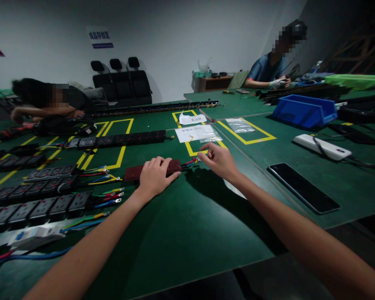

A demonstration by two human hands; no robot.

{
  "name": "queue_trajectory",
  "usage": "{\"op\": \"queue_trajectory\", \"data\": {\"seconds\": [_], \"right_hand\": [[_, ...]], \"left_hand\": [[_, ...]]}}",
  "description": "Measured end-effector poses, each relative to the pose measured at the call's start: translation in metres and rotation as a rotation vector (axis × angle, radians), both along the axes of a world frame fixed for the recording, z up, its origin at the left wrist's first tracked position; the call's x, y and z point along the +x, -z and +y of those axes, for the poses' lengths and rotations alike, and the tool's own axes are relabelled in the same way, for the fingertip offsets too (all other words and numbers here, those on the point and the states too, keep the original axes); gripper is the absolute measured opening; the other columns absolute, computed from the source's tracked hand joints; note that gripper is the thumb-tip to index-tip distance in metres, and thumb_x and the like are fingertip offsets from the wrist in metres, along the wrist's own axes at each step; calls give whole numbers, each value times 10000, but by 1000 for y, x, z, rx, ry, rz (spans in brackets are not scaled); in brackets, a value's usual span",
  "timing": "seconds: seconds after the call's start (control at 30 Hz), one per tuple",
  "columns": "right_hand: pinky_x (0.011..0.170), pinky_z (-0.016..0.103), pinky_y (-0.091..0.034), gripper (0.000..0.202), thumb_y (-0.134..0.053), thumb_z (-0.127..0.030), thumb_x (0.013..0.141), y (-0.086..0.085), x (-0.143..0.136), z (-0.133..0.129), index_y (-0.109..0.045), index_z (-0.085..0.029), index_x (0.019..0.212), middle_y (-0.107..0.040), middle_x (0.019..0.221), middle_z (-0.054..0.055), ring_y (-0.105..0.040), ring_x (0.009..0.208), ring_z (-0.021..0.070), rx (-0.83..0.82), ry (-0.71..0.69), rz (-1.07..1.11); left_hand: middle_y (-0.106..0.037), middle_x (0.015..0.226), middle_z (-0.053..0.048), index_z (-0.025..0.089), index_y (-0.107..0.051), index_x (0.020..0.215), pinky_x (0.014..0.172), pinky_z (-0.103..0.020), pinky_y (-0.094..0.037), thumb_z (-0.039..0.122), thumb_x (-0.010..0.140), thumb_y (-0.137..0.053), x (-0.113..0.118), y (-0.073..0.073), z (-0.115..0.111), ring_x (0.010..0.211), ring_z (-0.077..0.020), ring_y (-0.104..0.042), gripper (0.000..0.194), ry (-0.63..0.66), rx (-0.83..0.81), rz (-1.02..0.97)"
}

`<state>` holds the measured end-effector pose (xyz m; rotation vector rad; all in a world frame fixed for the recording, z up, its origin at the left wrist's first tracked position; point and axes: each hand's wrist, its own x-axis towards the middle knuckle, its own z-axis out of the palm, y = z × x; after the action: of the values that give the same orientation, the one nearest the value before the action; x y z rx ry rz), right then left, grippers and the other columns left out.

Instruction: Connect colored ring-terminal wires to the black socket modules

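A dark red socket strip [133, 173] lies on the green table [162, 241] in front of me. My left hand [155, 177] rests over its middle, fingers bent across the top and thumb along the near side. Short coloured wires [192, 162] with metal lugs come out of the strip's right end. Beside the lugs is my right hand [217, 159], its thumb and forefinger curled close to the wire ends; whether they pinch a lug is too small to tell. Paper sheets [187, 134] and a clear plastic bag lie beyond the wires.
Black socket strips [50, 206] with lugged wires fill the left side. A phone [303, 187], a white power strip [321, 147] and a blue bin [304, 111] lie at right. One person leans over the table at far left; another sits at back right.
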<state>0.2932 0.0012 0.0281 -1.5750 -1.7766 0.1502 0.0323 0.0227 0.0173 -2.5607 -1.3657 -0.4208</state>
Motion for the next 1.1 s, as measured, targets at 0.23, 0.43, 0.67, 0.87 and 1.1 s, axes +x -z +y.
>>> {"op": "queue_trajectory", "data": {"seconds": [0.23, 0.43, 0.67, 0.87, 1.1], "right_hand": [[642, 292, -377, 447, -639, -414, 905, 16, 5, 4, -571, -236, 1309, -712, 1072, 105, -651, 895, 256, -278, 32, -224], [624, 287, -369, 469, -664, -470, 888, 18, 11, 9, -589, -221, 1279, -712, 1033, 89, -644, 889, 248, -331, 56, -196], [616, 278, -343, 282, -586, -481, 910, 11, 4, 7, -708, -230, 949, -679, 887, 46, -606, 796, 199, -227, 47, -112], [598, 270, -329, 247, -647, -456, 879, 16, 11, 11, -691, -230, 967, -698, 901, 49, -622, 824, 211, -338, 124, -122], [600, 261, -345, 208, -654, -420, 882, 22, 12, 14, -696, -224, 936, -689, 850, 32, -623, 775, 193, -314, 93, -109]], "left_hand": [[-642, 1148, -135, 173, -591, 1343, 851, -423, -449, 696, 965, -439, 1, 0, -1, 1017, -301, -593, 664, 0, -1, 2], [-642, 1147, -132, 175, -601, 1334, 847, -423, -450, 696, 960, -456, 1, -1, -1, 1017, -301, -593, 658, -9, 6, 13], [-646, 1143, -129, 173, -600, 1334, 844, -414, -451, 691, 959, -462, 0, -1, -2, 1013, -296, -597, 653, -4, -1, -2], [-643, 1149, -133, 168, -595, 1336, 846, -407, -452, 696, 963, -448, 1, -2, -2, 1011, -290, -595, 664, -1, -10, 2], [-642, 1141, -130, 169, -595, 1333, 834, -405, -454, 706, 960, -441, 0, 0, -1, 1007, -290, -595, 672, 6, 1, -14]]}}
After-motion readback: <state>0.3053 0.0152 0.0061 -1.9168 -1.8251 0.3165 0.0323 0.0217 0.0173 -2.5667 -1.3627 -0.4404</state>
